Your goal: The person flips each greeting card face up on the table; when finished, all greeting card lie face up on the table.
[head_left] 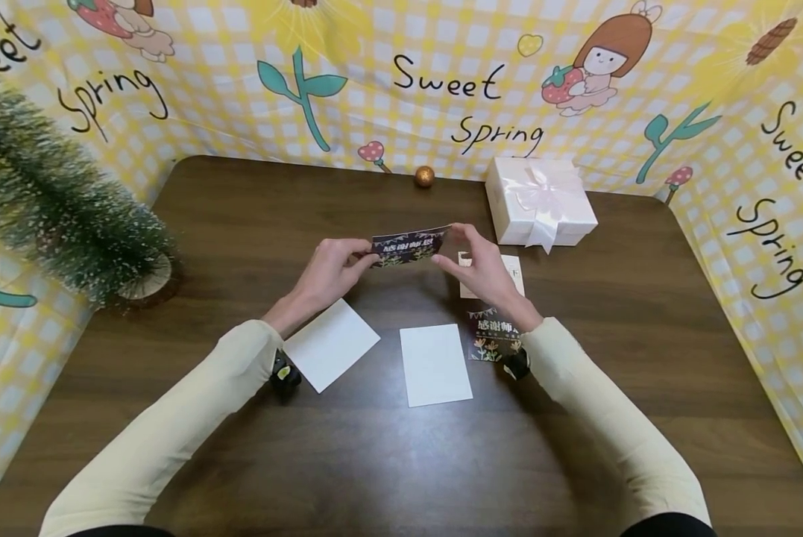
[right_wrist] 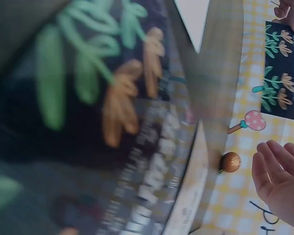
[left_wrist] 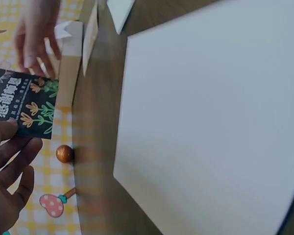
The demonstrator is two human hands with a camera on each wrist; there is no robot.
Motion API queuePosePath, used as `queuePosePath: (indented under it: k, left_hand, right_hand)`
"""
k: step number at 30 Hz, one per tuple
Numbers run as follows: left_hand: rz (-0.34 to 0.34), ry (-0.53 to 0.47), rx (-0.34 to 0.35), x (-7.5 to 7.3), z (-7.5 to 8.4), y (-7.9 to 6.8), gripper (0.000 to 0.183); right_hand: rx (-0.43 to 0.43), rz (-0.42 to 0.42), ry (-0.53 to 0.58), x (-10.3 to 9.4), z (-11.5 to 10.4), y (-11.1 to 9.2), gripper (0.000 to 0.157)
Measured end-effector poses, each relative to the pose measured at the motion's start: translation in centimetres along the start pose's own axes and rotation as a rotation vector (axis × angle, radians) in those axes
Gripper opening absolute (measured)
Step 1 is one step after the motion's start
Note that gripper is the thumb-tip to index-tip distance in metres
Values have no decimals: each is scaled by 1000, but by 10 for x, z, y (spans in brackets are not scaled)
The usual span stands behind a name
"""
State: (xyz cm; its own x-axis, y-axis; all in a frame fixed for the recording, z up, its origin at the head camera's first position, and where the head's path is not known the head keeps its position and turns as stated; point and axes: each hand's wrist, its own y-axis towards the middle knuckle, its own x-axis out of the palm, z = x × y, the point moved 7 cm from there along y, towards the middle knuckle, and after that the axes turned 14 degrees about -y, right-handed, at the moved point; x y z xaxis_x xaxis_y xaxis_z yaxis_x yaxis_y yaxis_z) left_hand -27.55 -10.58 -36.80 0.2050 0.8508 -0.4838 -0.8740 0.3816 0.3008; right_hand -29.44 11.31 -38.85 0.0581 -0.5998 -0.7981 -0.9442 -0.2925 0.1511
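Note:
Both hands hold up a dark card [head_left: 409, 246] printed with white lettering, bunting and flowers, tilted above the table. My left hand [head_left: 330, 270] pinches its left end, with the thumb on the near face; the other fingers show loosely bent in the left wrist view. At the right end, my right hand [head_left: 479, 267] has its thumb by the lower corner and index finger along the top edge. Beneath the right wrist lies a similar dark card [head_left: 488, 347], partly covered by the sleeve. A pale printed card [head_left: 514, 270] sits behind the right hand, partly hidden.
Two blank white cards [head_left: 435, 365] [head_left: 334, 345] lie on the brown table [head_left: 347, 462] nearer me. A white gift box [head_left: 508, 224] with a ribbon bow stands at the back right. Beside it is a small bronze ball [head_left: 424, 177]. A frosted miniature tree [head_left: 59, 194] stands at the left.

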Motion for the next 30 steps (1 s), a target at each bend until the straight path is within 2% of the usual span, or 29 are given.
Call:
queuePosePath:
  k: [4,9,12,20,25,30]
  left_hand:
    - [-25,-40,-32,6,2,1,11]
    - [-50,-85,-100,12,2,2,10]
    - [-42,-118,-125,15,1,3,11]
    - [16,-194,-190,22,-5,5,27]
    - [21,-204,-223,28,-9,8,27]
    - [17,-178,-276,36,-18,11,26]
  right_hand:
    - [23,-5,49,4,7,-5,51]
    - [56,48,123,4,12,-11,27]
    - [81,76,155,4,15,-13,17]
    - [114,77,201,5,20,-22,14]
    - [121,25,209,9,22,-30,16]
    - [175,-25,193,15,25,-35,15]
